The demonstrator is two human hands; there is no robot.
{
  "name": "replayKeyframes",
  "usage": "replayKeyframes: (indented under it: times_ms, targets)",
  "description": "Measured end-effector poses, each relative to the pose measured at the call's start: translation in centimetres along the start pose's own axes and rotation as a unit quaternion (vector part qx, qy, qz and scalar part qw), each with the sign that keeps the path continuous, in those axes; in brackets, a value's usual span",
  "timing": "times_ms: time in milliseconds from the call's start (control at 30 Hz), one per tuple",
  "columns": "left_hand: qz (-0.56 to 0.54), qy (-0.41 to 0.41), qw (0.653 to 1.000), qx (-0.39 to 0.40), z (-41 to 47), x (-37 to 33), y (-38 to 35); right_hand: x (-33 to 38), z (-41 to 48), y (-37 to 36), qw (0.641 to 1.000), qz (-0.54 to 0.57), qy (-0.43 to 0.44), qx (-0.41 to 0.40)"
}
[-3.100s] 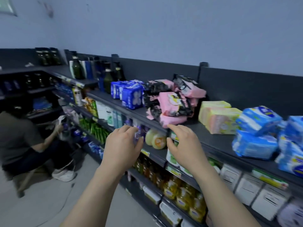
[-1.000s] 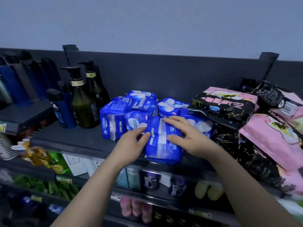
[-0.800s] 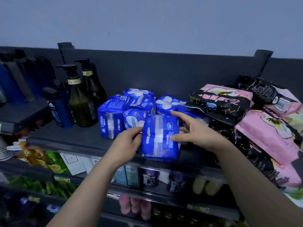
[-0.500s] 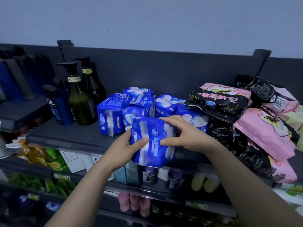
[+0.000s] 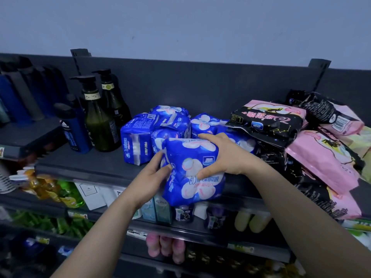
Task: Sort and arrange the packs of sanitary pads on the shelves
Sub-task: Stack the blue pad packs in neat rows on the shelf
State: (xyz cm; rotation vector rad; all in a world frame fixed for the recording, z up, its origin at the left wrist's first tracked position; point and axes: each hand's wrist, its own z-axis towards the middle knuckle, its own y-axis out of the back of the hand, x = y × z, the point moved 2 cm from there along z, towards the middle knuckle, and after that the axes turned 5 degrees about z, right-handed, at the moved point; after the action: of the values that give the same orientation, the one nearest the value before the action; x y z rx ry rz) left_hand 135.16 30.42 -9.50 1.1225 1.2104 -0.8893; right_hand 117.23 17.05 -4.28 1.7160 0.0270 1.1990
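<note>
both left hand [image 5: 154,175] and right hand [image 5: 222,157] grip the blue pack [image 5: 192,173] off the shelf edge [image 5: 80,169]; soft wrapper could slip, or nudge the leaning black-pink packs [image 5: 267,121] loose.

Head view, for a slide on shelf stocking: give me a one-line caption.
Left hand and right hand grip a blue pad pack before the blue packs on the top shelf.

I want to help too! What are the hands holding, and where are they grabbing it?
One blue pack of pads. The left hand grips its left side and the right hand grips its upper right side.
</note>
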Motion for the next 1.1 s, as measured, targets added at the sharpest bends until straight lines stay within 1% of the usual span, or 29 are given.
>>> replayKeyframes:
  times_ms: [67,133,167,200,233,300,333,367,400,467,533,600,667,733,800,933,1033,1100]
  targets:
    - [0.045,-0.012,0.999,0.021,0.7,-0.2,-0.2,-0.1,-0.4,0.5,0.999,-0.044,-0.004,0.006]
    - [0.091,-0.03,0.995,0.032,1.6,-0.4,-0.2,-0.5,-0.7,1.1,0.999,-0.041,-0.021,-0.004]
    - [0.122,-0.049,0.991,0.02,2.1,-0.6,0.0,-0.7,-0.9,1.4,0.999,-0.029,-0.034,-0.017]
    - [0.155,-0.072,0.985,-0.014,2.8,-1.0,0.4,-0.9,-1.1,1.7,0.998,-0.028,-0.044,-0.036]
    - [0.186,-0.096,0.976,-0.067,3.5,-1.4,0.9,-1.2,-1.2,1.9,0.996,-0.048,-0.052,-0.061]
    - [0.262,-0.129,0.94,-0.177,5.3,-2.3,2.1,-1.5,-1.5,1.9,0.983,-0.125,-0.073,-0.114]
    - [0.315,-0.129,0.915,-0.217,6.2,-2.7,2.5,-1.7,-1.6,1.7,0.975,-0.159,-0.086,-0.129]
    - [0.373,-0.112,0.888,-0.244,7.1,-3.2,2.7,-1.9,-1.6,1.5,0.97,-0.181,-0.097,-0.133]
    - [0.428,-0.084,0.863,-0.256,8.0,-3.6,2.8,-2.0,-1.6,1.3,0.967,-0.194,-0.105,-0.128]
    - [0.516,-0.029,0.82,-0.245,9.5,-4.3,2.3,-2.1,-1.5,1.1,0.965,-0.205,-0.115,-0.115]
    - [0.574,0.016,0.793,-0.204,11.0,-4.5,1.8,-1.8,-1.2,1.0,0.963,-0.218,-0.12,-0.103]
    - [0.599,0.038,0.78,-0.174,12.2,-4.5,1.5,-1.4,-1.0,0.9,0.962,-0.224,-0.128,-0.089]
    - [0.615,0.034,0.772,-0.156,13.1,-4.6,1.2,-1.3,-0.9,1.0,0.963,-0.219,-0.133,-0.083]
    - [0.62,0.031,0.772,-0.136,13.5,-4.8,1.2,-1.3,-1.0,1.0,0.964,-0.215,-0.134,-0.079]
    - [0.602,0.029,0.789,-0.124,13.7,-4.9,1.6,-1.2,-1.0,1.1,0.965,-0.21,-0.136,-0.075]
    - [0.51,-0.014,0.847,-0.149,12.6,-4.9,2.2,-1.3,-1.0,0.9,0.965,-0.206,-0.142,-0.072]
    - [0.401,-0.063,0.894,-0.188,10.9,-5.1,2.9,-1.3,-1.1,0.8,0.965,-0.208,-0.142,-0.074]
    - [0.321,-0.093,0.917,-0.217,9.3,-5.7,3.7,-1.2,-1.4,0.7,0.964,-0.208,-0.142,-0.081]
